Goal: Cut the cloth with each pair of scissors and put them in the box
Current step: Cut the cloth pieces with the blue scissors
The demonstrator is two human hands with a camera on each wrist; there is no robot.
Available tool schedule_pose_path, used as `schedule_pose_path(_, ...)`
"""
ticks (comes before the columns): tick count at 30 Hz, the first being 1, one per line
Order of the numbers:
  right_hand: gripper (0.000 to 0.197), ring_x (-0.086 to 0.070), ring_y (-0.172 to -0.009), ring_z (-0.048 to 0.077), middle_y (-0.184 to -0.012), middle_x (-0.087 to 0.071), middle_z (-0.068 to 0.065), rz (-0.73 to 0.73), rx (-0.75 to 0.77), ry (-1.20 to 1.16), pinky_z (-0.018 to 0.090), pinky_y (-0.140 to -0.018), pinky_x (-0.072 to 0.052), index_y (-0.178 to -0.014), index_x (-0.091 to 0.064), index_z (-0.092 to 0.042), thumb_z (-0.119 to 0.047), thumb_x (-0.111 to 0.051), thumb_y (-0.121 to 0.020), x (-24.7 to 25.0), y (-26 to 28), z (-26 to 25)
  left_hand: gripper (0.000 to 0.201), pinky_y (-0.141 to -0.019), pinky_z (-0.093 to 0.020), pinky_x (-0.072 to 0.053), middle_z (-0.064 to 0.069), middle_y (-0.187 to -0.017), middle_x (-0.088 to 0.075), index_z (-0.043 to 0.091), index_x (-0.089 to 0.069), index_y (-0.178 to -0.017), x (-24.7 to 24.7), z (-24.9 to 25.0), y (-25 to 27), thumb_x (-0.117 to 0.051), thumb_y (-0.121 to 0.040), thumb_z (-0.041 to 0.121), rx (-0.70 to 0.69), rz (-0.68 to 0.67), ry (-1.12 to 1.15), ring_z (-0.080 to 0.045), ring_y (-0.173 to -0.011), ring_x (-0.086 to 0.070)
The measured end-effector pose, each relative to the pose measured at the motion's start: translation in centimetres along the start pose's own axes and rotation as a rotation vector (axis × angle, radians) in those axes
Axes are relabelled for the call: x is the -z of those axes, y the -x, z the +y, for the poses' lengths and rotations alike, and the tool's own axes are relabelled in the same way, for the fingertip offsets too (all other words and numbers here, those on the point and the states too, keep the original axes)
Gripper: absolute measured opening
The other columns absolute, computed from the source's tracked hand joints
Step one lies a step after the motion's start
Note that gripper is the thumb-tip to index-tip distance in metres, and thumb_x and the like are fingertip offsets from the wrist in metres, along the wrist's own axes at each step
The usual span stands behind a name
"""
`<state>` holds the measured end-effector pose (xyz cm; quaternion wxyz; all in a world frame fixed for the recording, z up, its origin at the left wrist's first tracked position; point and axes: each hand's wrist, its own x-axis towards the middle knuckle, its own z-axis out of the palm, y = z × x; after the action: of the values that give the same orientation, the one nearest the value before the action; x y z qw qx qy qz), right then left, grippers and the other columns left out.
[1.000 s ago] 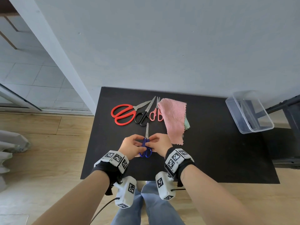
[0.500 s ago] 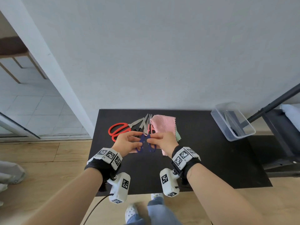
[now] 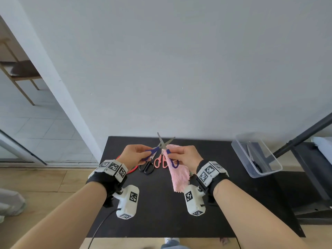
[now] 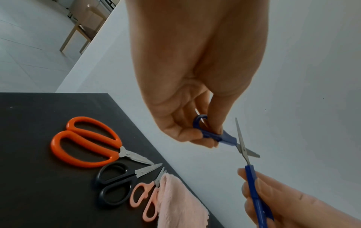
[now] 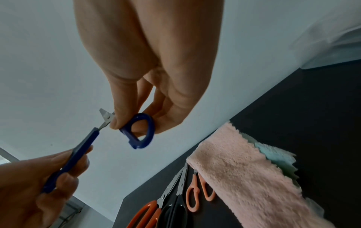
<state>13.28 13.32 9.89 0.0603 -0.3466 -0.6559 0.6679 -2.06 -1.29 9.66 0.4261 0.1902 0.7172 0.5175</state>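
Both hands hold one pair of blue-handled scissors (image 3: 162,150) above a black table (image 3: 206,212), blades spread into an X. Left hand (image 3: 133,156) pinches one slim plastic handle between thumb and curled fingers, the loop tucked against its palm in the left wrist view; right hand (image 3: 186,157) pinches the other handle near its rounded loop, which hangs free below the fingertips. Short steel blades cross at a small pivot, their tips pointing toward the plain grey wall (image 3: 179,60).

Beneath the hands, a pink cloth (image 3: 177,178) of fluffy pile with pinked, zigzag edges lies on the matte tabletop, a pale green cloth (image 5: 277,155) of the same texture showing from under its far side. Just left of the cloth, three more pairs lie side by side, blades toward the wall: small salmon-pink scissors (image 4: 145,200) touching the cloth's edge, black-handled scissors (image 4: 115,185) beside them, and large orange-handled scissors (image 4: 86,141) with wide oval loops at the outside.

Well apart, at the table's right far corner, a clear plastic box (image 3: 269,169) with rounded corners sits tilted, scissors already lying inside. Tag-printed white bands wrap both wrists.
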Motion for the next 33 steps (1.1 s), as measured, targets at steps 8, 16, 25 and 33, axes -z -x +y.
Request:
schedule_pose_path(8,0.022,-0.056,-0.068,0.014,-0.091,-0.068,0.018,0.005,-0.003,-0.05,0.024,-0.072,-0.054,-0.104,-0.071,-0.001,-0.001,-0.07,-0.082,1.1,-0.9,-0.1,0.011,-0.066,-0.02,-0.051,-0.014,-0.083,-0.069,0.001,-0.067,-0.097,-0.4,0.9,-1.7,-0.064,-0.087,0.005,-0.024,0.129,0.157,-0.01,-0.062,-0.063)
schedule_pose_path(16,0.027,-0.065,-0.08,0.016,-0.098,-0.071,0.014,0.031,0.011,-0.123,0.026,-0.079,-0.056,-0.109,-0.069,-0.001,-0.005,-0.07,-0.082,0.8,-1.0,-0.1,0.024,-0.072,-0.023,-0.047,-0.006,-0.097,-0.074,0.006,-0.07,-0.105,-2.6,-0.3,-1.2,-0.07,-0.083,0.016,0.129,0.025,0.368,-0.014,-0.085,-0.065)
schedule_pose_path(25,0.023,-0.068,-0.071,0.01,-0.088,-0.071,0.008,-0.043,0.0,-0.119,0.02,-0.067,-0.055,-0.106,-0.07,0.002,0.002,-0.068,-0.082,1.0,-0.7,0.8,0.021,-0.087,-0.03,-0.045,-0.005,-0.098,-0.072,0.008,-0.071,-0.101,-5.2,-0.4,-1.2,-0.07,-0.082,0.018,0.18,0.018,0.496,-0.018,-0.091,-0.064)
schedule_pose_path(33,0.023,-0.067,-0.077,0.011,-0.093,-0.071,0.009,-0.062,-0.082,-0.011,0.023,-0.077,-0.057,-0.104,-0.07,-0.003,-0.007,-0.072,-0.082,1.7,-0.9,2.4,0.027,-0.076,-0.026,-0.048,-0.006,-0.096,-0.072,0.002,-0.067,-0.109,-5.5,-1.1,-2.2,-0.068,-0.085,0.013,0.182,0.059,0.459,-0.015,-0.085,-0.067)
